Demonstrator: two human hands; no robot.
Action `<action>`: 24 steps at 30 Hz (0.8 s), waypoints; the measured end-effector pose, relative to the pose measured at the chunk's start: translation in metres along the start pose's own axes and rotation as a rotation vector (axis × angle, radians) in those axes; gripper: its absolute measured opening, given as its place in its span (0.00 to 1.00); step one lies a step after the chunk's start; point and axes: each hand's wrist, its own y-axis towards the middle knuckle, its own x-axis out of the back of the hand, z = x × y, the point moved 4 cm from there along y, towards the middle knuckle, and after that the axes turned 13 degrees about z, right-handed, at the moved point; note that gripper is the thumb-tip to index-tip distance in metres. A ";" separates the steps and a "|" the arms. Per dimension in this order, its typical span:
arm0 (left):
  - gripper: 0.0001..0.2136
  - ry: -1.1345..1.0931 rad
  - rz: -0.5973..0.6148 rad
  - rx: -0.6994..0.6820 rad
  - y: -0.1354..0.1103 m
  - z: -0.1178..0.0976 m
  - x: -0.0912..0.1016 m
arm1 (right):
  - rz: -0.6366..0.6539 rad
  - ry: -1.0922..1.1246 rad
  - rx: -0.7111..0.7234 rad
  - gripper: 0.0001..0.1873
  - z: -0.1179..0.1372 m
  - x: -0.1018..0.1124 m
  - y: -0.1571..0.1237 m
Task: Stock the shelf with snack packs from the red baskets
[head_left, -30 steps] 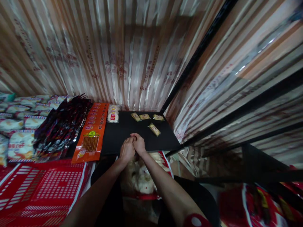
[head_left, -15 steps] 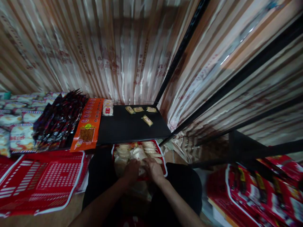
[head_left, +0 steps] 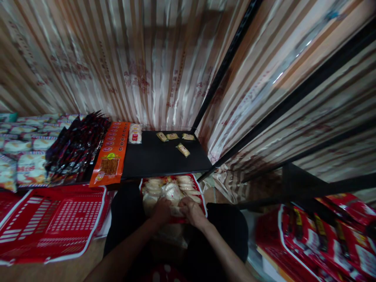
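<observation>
A red basket with a white rim (head_left: pixel 203 196) stands between my knees at the shelf's front edge. Stacks of pale, flat, plastic-wrapped packets (head_left: pixel 184 181) fill it, with a clear shiny plastic packet (head_left: pixel 172 191) in the middle. Over its near side, my left hand (head_left: pixel 161 211) is closed, its fingertips partly hidden. My right hand (head_left: pixel 191 209) is closed in a fist-like grip close beside it. Both hands seem to grip a pale plastic packet (head_left: pixel 176 211) between them; its shape is dim and mostly covered.
On the black shelf (head_left: pixel 149 158) lie several small yellow packets (head_left: pixel 183 150), a white packet (head_left: pixel 135 134), an orange snack bag (head_left: pixel 111 154) and a dark pile of packets (head_left: pixel 78 149). Red baskets stand left (head_left: pixel 73 219) and right (head_left: pixel 279 231). Black metal posts (head_left: pixel 225 66) slant at right.
My right hand's fingers have curled from a looser spread into a tighter grip. My left hand has shifted slightly left and closed more. The view has shifted slightly.
</observation>
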 end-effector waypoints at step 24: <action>0.18 -1.413 -0.402 -0.133 -0.007 0.005 0.080 | -0.485 -0.011 0.435 0.08 0.087 0.008 0.008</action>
